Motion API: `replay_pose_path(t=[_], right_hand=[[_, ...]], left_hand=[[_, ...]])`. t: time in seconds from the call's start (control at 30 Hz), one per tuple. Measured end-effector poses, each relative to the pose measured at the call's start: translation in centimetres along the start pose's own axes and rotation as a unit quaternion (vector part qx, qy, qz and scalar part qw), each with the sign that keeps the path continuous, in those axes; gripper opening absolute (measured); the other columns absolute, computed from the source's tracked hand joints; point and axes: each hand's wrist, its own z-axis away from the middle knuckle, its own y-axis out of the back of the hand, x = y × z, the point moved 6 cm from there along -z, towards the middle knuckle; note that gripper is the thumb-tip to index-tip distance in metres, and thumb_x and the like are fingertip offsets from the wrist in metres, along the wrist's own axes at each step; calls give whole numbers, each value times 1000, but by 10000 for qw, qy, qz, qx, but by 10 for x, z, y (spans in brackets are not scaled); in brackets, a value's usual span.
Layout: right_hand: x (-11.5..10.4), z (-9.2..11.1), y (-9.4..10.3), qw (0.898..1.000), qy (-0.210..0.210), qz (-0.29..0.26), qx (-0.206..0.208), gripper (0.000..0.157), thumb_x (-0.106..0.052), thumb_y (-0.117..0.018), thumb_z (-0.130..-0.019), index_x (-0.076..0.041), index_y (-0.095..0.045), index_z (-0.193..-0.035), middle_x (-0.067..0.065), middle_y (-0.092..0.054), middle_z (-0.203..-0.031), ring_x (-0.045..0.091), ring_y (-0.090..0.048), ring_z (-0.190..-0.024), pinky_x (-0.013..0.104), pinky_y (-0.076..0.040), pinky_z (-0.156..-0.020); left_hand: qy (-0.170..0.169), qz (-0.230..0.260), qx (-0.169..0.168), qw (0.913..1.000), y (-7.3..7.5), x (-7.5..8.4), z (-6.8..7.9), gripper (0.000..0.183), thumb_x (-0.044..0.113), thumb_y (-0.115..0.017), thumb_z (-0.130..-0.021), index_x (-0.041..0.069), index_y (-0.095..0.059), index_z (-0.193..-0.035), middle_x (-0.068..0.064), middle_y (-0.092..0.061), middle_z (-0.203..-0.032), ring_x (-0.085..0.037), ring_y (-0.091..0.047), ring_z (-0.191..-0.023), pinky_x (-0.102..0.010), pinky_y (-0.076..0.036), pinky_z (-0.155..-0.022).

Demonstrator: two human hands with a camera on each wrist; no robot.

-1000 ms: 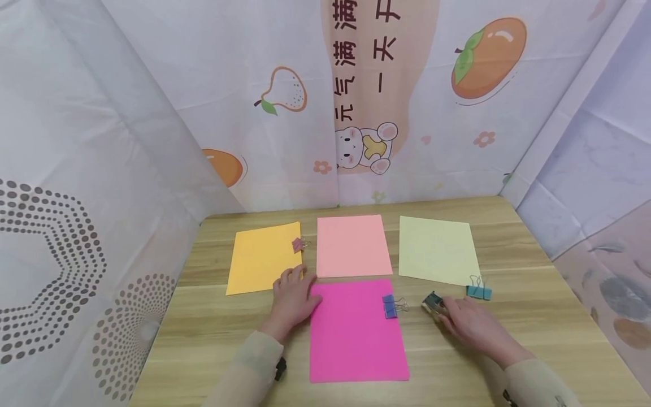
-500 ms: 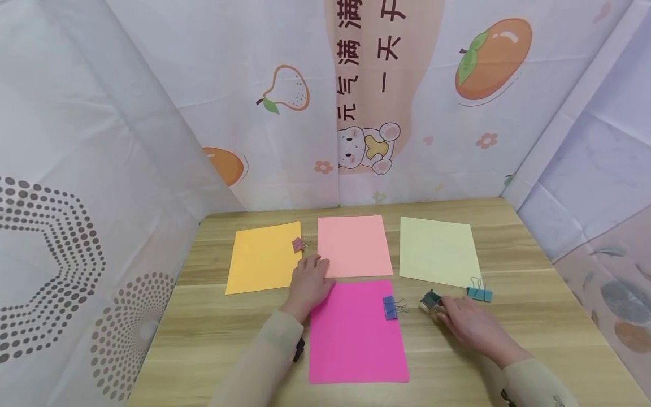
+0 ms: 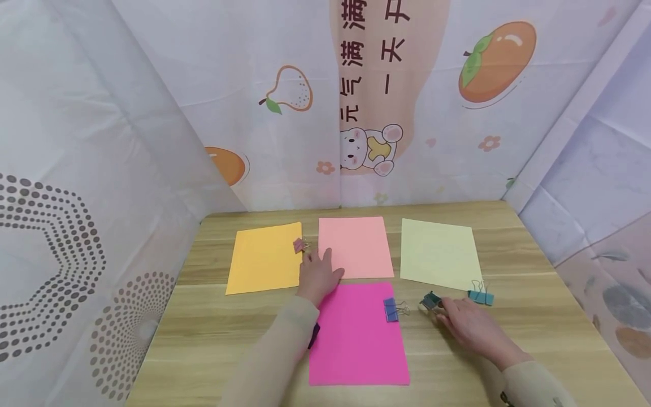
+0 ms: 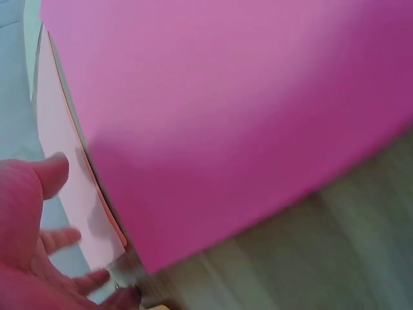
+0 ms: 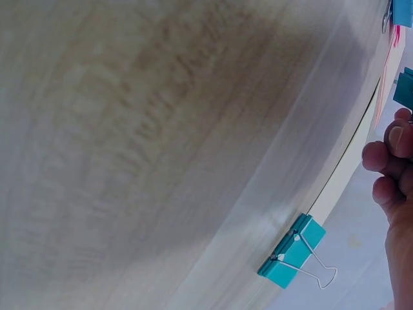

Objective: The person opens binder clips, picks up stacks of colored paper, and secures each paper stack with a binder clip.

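My right hand pinches a dark green binder clip between thumb and fingers, a little above the table; in the right wrist view only part of that clip shows. My left hand, thumb and fingers spread, is at the lower left corner of the salmon-pink paper. It holds nothing; whether it touches the paper I cannot tell. Just in front lies the magenta paper, with a blue binder clip on its right edge. A small pink binder clip sits on the yellow paper's right edge.
Light green paper lies at the back right, a teal binder clip on its front right corner. That teal clip also shows in the right wrist view. Printed cloth surrounds the wooden table at the back and sides.
My left hand has moved right, from between the yellow and magenta papers to the salmon-pink paper's corner, its fingers spreading. The right hand stays nearly in place; the dark green clip has tilted slightly.
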Motion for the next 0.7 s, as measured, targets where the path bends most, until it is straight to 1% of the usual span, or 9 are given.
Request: replay_pose_path(t=[0.07, 0.17, 0.27, 0.37, 0.53, 0.6, 0.7], right_hand=[[0, 0, 0, 10000, -44, -17, -58, 24, -17, -75, -89, -15, -53, -97, -15, -47, -71, 4, -44, -66, 29, -45, -64], [0, -1, -1, 9999, -94, -26, -94, 24, -17, -76, -89, -15, -53, -98, -15, -47, -71, 4, -43, -65, 29, -45, -64], [1, -1, -1, 9999, -126, -29, -97, 24, -17, -76, -89, -15, -54, -98, -15, -47, -71, 3, -43, -66, 28, -45, -64], [0, 0, -1, 9999, -89, -30, -48, 24, -17, -76, -88, -15, -54, -98, -15, -47, -72, 2, -41, -65, 28, -44, -65], [-1, 2, 1, 9999, 25, -17, 105, 25, -17, -76, -87, -15, -54, -97, -16, -45, -72, 1, -39, -65, 27, -42, -63], [-2, 2, 2, 9998, 75, -14, 187, 25, -17, -76, -86, -15, -53, -97, -16, -44, -72, 2, -39, -65, 27, -41, -63], [-2, 2, 2, 9997, 107, -24, 239, 26, -17, -77, -86, -15, -53, -96, -17, -44, -72, 2, -39, -65, 27, -41, -63]], left_hand=[[277, -67, 83, 9996, 1, 1, -4, 74, 50, -63, -97, 8, -42, -154, -30, -43, -145, -49, -37, -135, -59, -35, -110], [580, -109, 214, 9980, 3, 5, -7, 78, 52, -64, -95, 4, -40, -153, -31, -47, -139, -49, -42, -130, -58, -37, -108], [826, -139, 171, 9963, 3, 7, -9, 80, 54, -63, -95, 4, -40, -152, -30, -47, -137, -47, -43, -125, -55, -35, -108], [962, -199, 212, 9949, 0, 6, -11, 77, 56, -66, -92, 5, -44, -146, -28, -48, -134, -44, -45, -120, -54, -37, -105], [1069, -248, 260, 9936, -6, 4, -14, 76, 57, -69, -89, 5, -48, -141, -25, -46, -136, -42, -44, -119, -53, -37, -104], [1113, -240, 258, 9932, -8, 4, -15, 77, 56, -70, -89, 4, -47, -141, -25, -46, -135, -41, -44, -119, -52, -37, -105], [1153, -149, 334, 9927, -7, 5, -16, 81, 52, -74, -87, 0, -46, -141, -27, -48, -132, -43, -45, -119, -52, -38, -106]])
